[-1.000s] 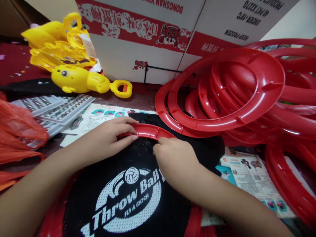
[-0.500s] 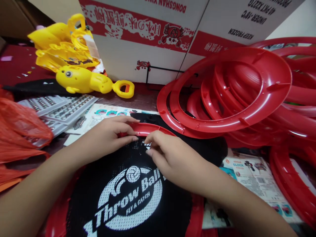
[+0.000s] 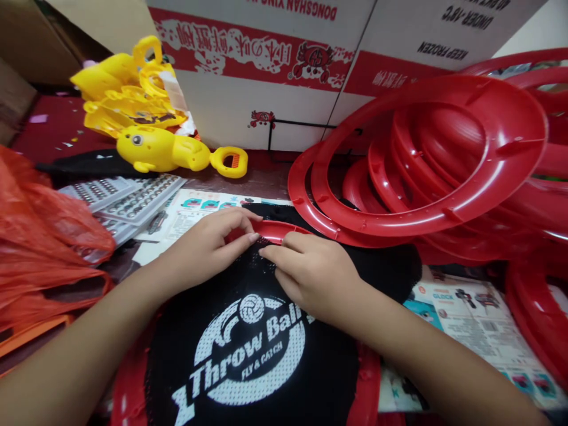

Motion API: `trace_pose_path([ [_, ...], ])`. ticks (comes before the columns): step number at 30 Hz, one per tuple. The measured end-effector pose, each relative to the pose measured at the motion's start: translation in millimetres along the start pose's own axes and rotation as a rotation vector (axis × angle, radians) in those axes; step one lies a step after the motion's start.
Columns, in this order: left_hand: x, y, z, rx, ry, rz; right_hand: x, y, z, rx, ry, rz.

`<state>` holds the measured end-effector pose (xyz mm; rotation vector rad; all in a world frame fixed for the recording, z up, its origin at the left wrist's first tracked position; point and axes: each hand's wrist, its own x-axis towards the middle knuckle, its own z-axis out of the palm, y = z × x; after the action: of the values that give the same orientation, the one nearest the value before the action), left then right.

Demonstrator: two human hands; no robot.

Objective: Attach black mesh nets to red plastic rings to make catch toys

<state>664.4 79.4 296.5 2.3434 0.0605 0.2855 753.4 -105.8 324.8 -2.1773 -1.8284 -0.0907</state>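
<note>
A black mesh net (image 3: pixel 248 349) printed "Throw Ball Fly & Catch" lies over a red plastic ring (image 3: pixel 277 229) in front of me. My left hand (image 3: pixel 206 248) pinches the net's far edge against the ring rim, fingers closed. My right hand (image 3: pixel 313 272) rests just to its right, fingers pressed together on the mesh at the same rim. The two hands' fingertips almost meet. Most of the ring is hidden under the net and my arms.
A pile of red rings (image 3: pixel 426 165) leans at the right. A cardboard box (image 3: pixel 310 65) stands behind. Yellow toy launchers (image 3: pixel 151 136) lie at the back left, battery trays (image 3: pixel 119 201) and an orange mesh bag (image 3: pixel 39 236) at the left, printed leaflets (image 3: pixel 479 319) under the net.
My right hand has slid left along the rim toward my left hand, its fingers now pressing the mesh beside the left fingertips. The view shifted slightly left and down.
</note>
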Motion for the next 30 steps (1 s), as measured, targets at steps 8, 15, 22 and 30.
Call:
trace_pose_path([
  [8,4.6,1.2,5.1,0.029,0.050,-0.006,5.2,7.9,11.4,-0.158,0.052,-0.052],
  [15,5.4,-1.8,7.3,0.033,0.064,0.003,6.0,5.0,9.5,-0.134,-0.068,0.015],
  [22,3.9,-1.9,4.8,0.025,0.008,-0.012,8.4,5.4,3.1,0.046,-0.096,0.049],
  [30,0.5,1.4,5.2,0.140,-0.052,0.175,11.2,16.7,0.1,0.472,0.153,0.354],
])
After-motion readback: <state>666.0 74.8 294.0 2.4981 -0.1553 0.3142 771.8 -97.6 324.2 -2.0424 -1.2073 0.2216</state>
